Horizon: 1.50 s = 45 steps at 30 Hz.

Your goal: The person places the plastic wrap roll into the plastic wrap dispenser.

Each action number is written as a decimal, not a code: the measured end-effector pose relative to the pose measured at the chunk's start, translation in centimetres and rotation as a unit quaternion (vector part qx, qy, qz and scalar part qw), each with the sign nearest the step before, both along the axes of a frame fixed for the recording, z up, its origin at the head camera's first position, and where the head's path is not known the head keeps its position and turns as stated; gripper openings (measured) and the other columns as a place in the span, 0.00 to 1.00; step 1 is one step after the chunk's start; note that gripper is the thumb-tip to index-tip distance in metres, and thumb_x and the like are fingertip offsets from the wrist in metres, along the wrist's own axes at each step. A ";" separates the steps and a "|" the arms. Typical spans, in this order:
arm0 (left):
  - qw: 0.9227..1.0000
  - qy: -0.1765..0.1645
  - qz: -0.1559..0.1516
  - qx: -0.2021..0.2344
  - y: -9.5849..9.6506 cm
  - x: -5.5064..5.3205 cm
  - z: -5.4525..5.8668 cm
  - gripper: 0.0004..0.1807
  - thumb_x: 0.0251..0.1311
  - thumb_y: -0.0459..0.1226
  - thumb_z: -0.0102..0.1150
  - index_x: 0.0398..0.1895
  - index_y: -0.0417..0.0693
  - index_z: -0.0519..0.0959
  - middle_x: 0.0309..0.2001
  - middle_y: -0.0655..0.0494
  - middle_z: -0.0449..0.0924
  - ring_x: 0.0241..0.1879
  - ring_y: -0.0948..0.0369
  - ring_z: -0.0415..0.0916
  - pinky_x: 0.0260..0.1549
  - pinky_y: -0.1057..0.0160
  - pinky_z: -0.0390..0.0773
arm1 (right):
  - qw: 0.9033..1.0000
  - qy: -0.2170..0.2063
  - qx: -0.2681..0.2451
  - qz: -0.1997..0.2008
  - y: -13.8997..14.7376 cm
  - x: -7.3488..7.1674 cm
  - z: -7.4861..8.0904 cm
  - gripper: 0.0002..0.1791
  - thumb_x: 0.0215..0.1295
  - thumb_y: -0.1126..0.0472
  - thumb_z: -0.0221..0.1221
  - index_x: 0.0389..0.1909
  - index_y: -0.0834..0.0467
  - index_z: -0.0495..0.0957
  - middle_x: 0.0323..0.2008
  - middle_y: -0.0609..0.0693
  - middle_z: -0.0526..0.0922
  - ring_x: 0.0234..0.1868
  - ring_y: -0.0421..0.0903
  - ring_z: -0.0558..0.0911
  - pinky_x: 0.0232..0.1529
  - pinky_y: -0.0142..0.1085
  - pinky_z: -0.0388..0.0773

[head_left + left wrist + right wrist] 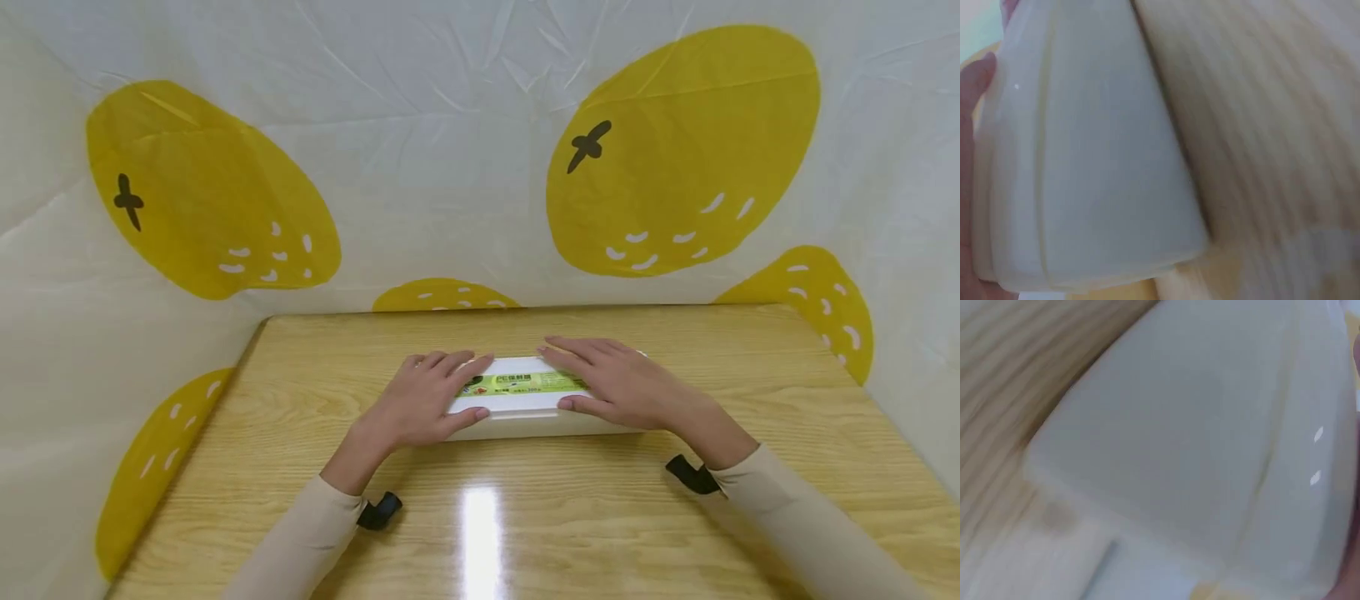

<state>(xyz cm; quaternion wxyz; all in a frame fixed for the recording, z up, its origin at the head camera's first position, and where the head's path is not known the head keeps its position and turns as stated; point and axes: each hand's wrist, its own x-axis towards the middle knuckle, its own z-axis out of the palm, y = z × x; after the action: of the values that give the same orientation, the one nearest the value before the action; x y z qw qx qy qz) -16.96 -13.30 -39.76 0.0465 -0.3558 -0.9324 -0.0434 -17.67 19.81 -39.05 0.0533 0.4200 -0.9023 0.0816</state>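
Observation:
A long white cling film box (536, 427) with a green printed label (517, 383) lies crosswise on the wooden table. My left hand (429, 400) rests over its left end, thumb along the front edge of the top and fingers stretched toward the back edge. Over the right end lies my right hand (626, 385), its fingers fairly straight and reaching to the back edge, thumb on the top near the front. In the left wrist view the smooth side of the box (1110, 144) fills much of the picture. The right wrist view shows its other end (1172, 437) close up.
The wood-grain table (570, 508) extends around the box, with a bright light reflection in front. A pale curtain (442, 183) printed with yellow fruit hangs behind the table and along its sides. Black straps (380, 511) sit at the sleeve cuffs.

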 end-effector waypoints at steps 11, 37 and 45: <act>1.000 -0.015 0.009 0.013 -0.5 0.2 0.3 0.39 0.71 0.70 0.34 0.81 0.69 0.54 0.73 0.55 0.67 0.67 0.49 0.68 0.57 0.39 0.71 | 0.999 -0.034 -0.031 -0.018 1.2 -0.3 0.2 0.37 0.74 0.36 0.51 0.79 0.45 0.58 0.74 0.46 0.67 0.72 0.52 0.69 0.69 0.56 0.65; 1.000 0.010 0.021 -0.007 0.7 0.1 0.1 0.36 0.74 0.67 0.29 0.81 0.69 0.54 0.75 0.54 0.64 0.70 0.48 0.64 0.63 0.31 0.62 | 0.999 -0.039 -0.022 -0.009 0.1 -0.4 0.1 0.38 0.76 0.36 0.49 0.81 0.41 0.52 0.79 0.48 0.57 0.75 0.54 0.63 0.70 0.59 0.60; 0.999 0.013 0.029 -0.023 0.5 -0.2 -0.1 0.37 0.72 0.69 0.29 0.81 0.73 0.52 0.73 0.55 0.66 0.67 0.49 0.70 0.59 0.38 0.71 | 0.999 -0.033 -0.023 -0.017 -0.1 -0.7 -0.7 0.37 0.76 0.34 0.47 0.80 0.41 0.55 0.74 0.47 0.66 0.72 0.53 0.68 0.69 0.59 0.63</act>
<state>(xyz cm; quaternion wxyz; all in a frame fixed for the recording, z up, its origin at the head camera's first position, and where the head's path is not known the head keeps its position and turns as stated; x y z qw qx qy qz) -17.21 -12.82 -39.91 0.0519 -0.3304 -0.9423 -0.0156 -18.38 19.74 -39.71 0.0347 0.4008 -0.9083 0.1147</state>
